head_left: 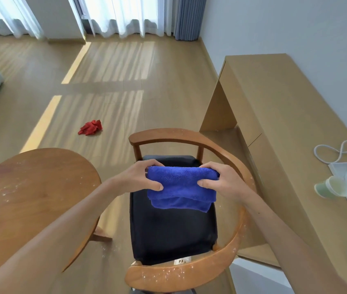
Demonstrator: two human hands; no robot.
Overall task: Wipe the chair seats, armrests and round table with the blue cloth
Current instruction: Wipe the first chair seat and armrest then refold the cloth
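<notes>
A folded blue cloth (181,187) hangs in the air above the black seat (172,232) of a wooden chair. My left hand (140,178) grips its left end and my right hand (221,181) grips its right end. The chair's curved wooden armrest (189,272) wraps round the seat and carries white specks. The round wooden table (30,200) stands to the left, dotted with white crumbs along its near left part.
A long light-wood desk (284,128) runs along the right wall, with a pale green cup (325,187), a white cable (337,151) and a white appliance on it. A red rag (91,127) lies on the floor. Curtains (126,15) hang at the back.
</notes>
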